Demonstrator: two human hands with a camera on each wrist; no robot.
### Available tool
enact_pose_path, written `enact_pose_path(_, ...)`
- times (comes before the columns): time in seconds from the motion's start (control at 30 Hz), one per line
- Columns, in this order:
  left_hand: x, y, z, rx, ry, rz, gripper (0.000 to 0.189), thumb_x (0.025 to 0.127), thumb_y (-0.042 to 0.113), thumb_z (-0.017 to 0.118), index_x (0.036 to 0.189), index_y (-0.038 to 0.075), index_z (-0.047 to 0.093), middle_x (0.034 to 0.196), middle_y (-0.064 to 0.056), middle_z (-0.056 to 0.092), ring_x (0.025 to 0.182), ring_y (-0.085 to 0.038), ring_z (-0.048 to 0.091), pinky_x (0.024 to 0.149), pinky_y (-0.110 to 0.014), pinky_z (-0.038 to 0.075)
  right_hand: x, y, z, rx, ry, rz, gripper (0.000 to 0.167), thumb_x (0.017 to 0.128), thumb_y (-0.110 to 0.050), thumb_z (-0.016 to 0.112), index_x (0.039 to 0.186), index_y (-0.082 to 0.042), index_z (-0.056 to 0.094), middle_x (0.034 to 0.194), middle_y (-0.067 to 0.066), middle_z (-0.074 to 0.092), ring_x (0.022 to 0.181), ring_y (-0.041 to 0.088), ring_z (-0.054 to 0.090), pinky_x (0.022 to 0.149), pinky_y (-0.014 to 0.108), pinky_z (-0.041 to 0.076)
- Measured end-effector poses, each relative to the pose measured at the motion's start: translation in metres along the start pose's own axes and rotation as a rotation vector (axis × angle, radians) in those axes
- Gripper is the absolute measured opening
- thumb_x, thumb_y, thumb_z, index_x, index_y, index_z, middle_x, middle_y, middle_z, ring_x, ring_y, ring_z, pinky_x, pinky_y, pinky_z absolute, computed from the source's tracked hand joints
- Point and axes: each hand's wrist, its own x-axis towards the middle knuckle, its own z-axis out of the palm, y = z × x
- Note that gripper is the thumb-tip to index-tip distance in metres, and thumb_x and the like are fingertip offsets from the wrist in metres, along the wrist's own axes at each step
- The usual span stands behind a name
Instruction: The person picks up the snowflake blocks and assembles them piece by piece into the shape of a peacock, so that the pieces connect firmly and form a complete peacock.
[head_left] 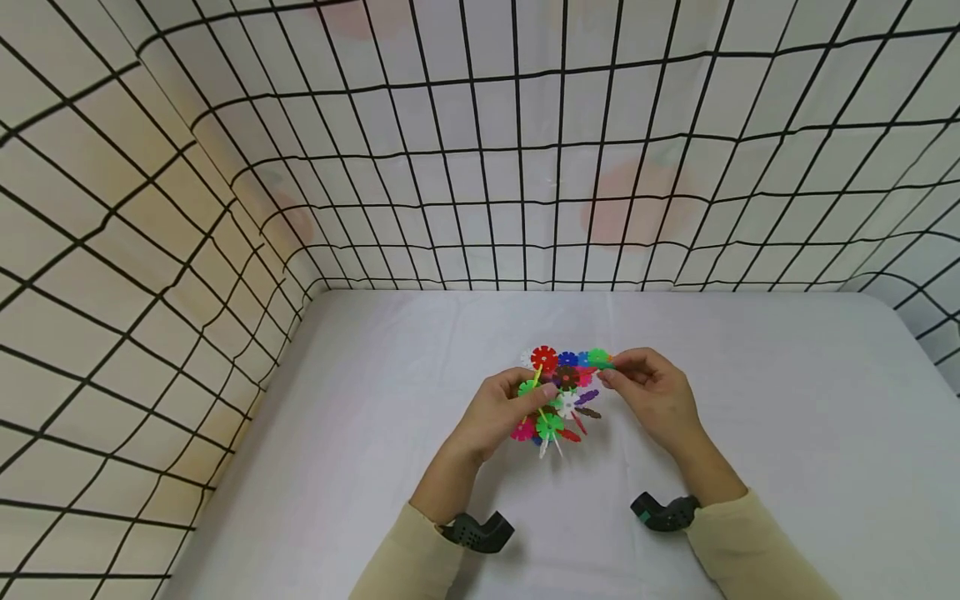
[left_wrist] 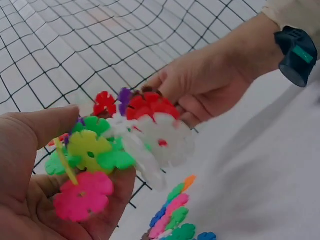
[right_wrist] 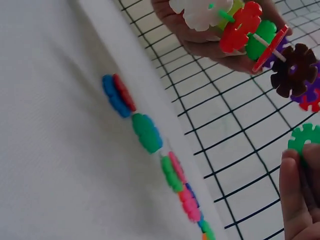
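A cluster of interlocking plastic flower discs [head_left: 567, 405], in red, green, white, brown, pink and other colours, is in my left hand [head_left: 501, 412], thumb over its near left side. The left wrist view shows a yellow disc [left_wrist: 90, 150] and a pink disc [left_wrist: 84, 196] close by the left fingers. My right hand [head_left: 654, 398] pinches a green flower disc [right_wrist: 304, 136] between thumb and fingertips. This disc is at the cluster's upper right side in the head view. The brown disc [right_wrist: 293, 70] of the cluster faces the right wrist camera.
Other coloured discs stand in a row [right_wrist: 172, 173] against the white tabletop [right_wrist: 60, 150] in the right wrist view. Black wire mesh [head_left: 517, 158] rises behind the table and along its left side. Dark wrist cameras [head_left: 480, 533] sit at both cuffs.
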Motion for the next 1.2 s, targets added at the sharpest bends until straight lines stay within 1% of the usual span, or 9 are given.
enact_pose_path(0.1, 0.001, -0.001, 0.001, -0.048, 0.041, -0.046, 0.034, 0.099, 0.032, 0.067, 0.111, 0.000, 0.066, 0.085, 0.003, 0.066, 0.074, -0.009, 0.063, 0.069, -0.019, 0.053, -0.002, -0.007, -0.001, 0.061, -0.015, -0.069, 0.020, 0.093, 0.002, 0.070, 0.110, 0.008, 0.061, 0.099, -0.005, 0.072, 0.087, 0.000, 0.074, 0.081, 0.018, 0.060)
enact_pose_path(0.2, 0.001, -0.002, 0.002, -0.082, 0.071, -0.074, 0.036, 0.099, 0.036, 0.067, 0.108, 0.001, 0.065, 0.083, 0.003, 0.066, 0.071, -0.009, 0.062, 0.068, -0.020, 0.053, -0.004, -0.011, 0.000, 0.084, -0.047, -0.105, 0.017, 0.093, 0.005, 0.069, 0.109, 0.009, 0.062, 0.100, -0.009, 0.072, 0.089, 0.002, 0.074, 0.081, 0.019, 0.060)
enact_pose_path(0.27, 0.001, -0.002, 0.003, -0.089, 0.077, -0.082, 0.036, 0.099, 0.037, 0.067, 0.107, 0.001, 0.065, 0.081, 0.004, 0.066, 0.070, -0.008, 0.062, 0.068, -0.020, 0.053, -0.004, -0.012, 0.000, 0.090, -0.070, -0.118, 0.016, 0.093, 0.006, 0.068, 0.108, 0.009, 0.064, 0.101, -0.009, 0.073, 0.090, 0.002, 0.074, 0.081, 0.019, 0.060)
enact_pose_path(0.37, 0.000, -0.001, 0.004, -0.091, 0.064, -0.078, 0.033, 0.099, 0.034, 0.067, 0.105, 0.002, 0.065, 0.079, 0.005, 0.066, 0.071, -0.008, 0.062, 0.068, -0.020, 0.053, -0.004, -0.013, 0.000, 0.068, -0.104, -0.129, 0.013, 0.093, 0.005, 0.068, 0.106, 0.008, 0.066, 0.100, -0.011, 0.073, 0.089, 0.002, 0.072, 0.080, 0.019, 0.060)
enact_pose_path(0.47, -0.001, 0.000, 0.004, -0.090, 0.054, -0.071, 0.031, 0.099, 0.032, 0.068, 0.103, 0.002, 0.064, 0.077, 0.006, 0.065, 0.071, -0.008, 0.061, 0.068, -0.021, 0.052, -0.003, -0.013, -0.002, 0.033, -0.131, -0.119, 0.011, 0.095, 0.002, 0.068, 0.105, 0.006, 0.068, 0.096, -0.015, 0.072, 0.086, 0.002, 0.072, 0.078, 0.020, 0.060)
enact_pose_path(0.6, -0.001, 0.001, 0.004, -0.075, 0.056, -0.058, 0.032, 0.099, 0.033, 0.068, 0.102, 0.002, 0.064, 0.077, 0.006, 0.065, 0.070, -0.008, 0.061, 0.067, -0.021, 0.051, -0.003, -0.013, -0.004, 0.004, -0.163, -0.087, 0.011, 0.098, -0.003, 0.066, 0.104, 0.006, 0.069, 0.093, -0.015, 0.071, 0.084, 0.002, 0.073, 0.078, 0.020, 0.061)
enact_pose_path(0.87, 0.001, -0.002, 0.005, -0.053, 0.076, -0.062, 0.035, 0.097, 0.035, 0.069, 0.103, 0.001, 0.065, 0.078, 0.004, 0.065, 0.068, -0.008, 0.061, 0.066, -0.021, 0.051, -0.001, -0.011, -0.008, 0.044, -0.225, -0.080, 0.009, 0.097, -0.001, 0.066, 0.100, 0.007, 0.070, 0.088, -0.011, 0.074, 0.080, 0.006, 0.074, 0.077, 0.022, 0.061)
enact_pose_path(1.07, 0.001, -0.002, 0.007, -0.010, 0.096, -0.063, 0.035, 0.095, 0.036, 0.071, 0.101, 0.001, 0.069, 0.076, 0.004, 0.066, 0.067, -0.008, 0.061, 0.063, -0.020, 0.050, -0.002, -0.011, -0.009, 0.011, -0.235, -0.084, 0.008, 0.096, -0.002, 0.068, 0.101, 0.004, 0.072, 0.091, -0.011, 0.073, 0.081, 0.012, 0.074, 0.073, 0.025, 0.062)
enact_pose_path(1.2, 0.000, 0.000, 0.007, 0.020, 0.080, -0.055, 0.034, 0.094, 0.035, 0.073, 0.101, 0.002, 0.070, 0.077, 0.003, 0.065, 0.068, -0.009, 0.061, 0.063, -0.020, 0.050, -0.002, -0.011, -0.010, 0.005, -0.235, -0.089, 0.007, 0.095, -0.001, 0.069, 0.100, 0.002, 0.073, 0.092, -0.012, 0.072, 0.079, 0.012, 0.071, 0.070, 0.026, 0.060)
